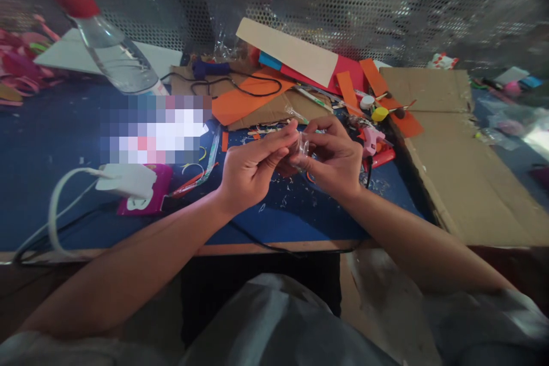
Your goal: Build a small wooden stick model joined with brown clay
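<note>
My left hand (pixel 253 168) and my right hand (pixel 334 151) meet above the blue tabletop (pixel 274 220). Between them is a small piece of clear, shiny plastic (pixel 302 146), which looks like film or a little bag. Both hands are closed on it, with fingers and thumbs pinching from either side. Fingers cover much of the piece, so its full shape is hidden. Just right of my right hand lies a pink glue gun (pixel 371 140), with a red cylinder (pixel 381 158) beside it. Scraps and shavings are strewn beneath the hands.
At left stand a bottle with a red cap (pixel 114 51) and a magenta power strip (pixel 165 183) with a white charger (pixel 128 180) plugged in. Orange sheets (pixel 253 94) and a cream card (pixel 287 48) lie behind. Flat cardboard (pixel 476 183) covers the right side. Perforated metal (pixel 343 0) rises at the back.
</note>
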A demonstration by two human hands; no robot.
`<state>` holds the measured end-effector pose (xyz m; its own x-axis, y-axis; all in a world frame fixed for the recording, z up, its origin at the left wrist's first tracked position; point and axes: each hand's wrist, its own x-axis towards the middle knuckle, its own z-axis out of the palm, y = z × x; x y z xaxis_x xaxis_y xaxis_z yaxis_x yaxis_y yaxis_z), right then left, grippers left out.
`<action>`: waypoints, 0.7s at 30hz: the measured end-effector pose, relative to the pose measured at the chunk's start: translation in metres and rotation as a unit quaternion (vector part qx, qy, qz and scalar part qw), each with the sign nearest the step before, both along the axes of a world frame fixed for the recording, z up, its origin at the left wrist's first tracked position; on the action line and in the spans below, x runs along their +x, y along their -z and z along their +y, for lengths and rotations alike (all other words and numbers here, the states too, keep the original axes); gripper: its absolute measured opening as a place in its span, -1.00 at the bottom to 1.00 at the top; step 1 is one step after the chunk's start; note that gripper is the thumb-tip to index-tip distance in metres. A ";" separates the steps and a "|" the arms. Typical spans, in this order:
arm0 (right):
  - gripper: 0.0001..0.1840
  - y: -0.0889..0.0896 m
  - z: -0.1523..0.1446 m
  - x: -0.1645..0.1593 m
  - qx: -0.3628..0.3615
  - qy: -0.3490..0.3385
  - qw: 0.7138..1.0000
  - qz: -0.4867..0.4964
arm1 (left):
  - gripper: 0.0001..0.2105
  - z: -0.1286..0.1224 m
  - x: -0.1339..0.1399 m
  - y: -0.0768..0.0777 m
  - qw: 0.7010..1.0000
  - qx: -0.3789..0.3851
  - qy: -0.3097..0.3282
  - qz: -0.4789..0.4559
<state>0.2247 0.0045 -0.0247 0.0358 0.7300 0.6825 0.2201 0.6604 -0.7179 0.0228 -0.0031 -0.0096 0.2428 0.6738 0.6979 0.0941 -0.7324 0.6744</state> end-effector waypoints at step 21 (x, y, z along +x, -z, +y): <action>-0.75 -0.005 0.010 0.012 0.007 -0.050 0.998 0.033 | -0.60 0.013 0.003 0.005 0.980 -0.158 0.000 -0.120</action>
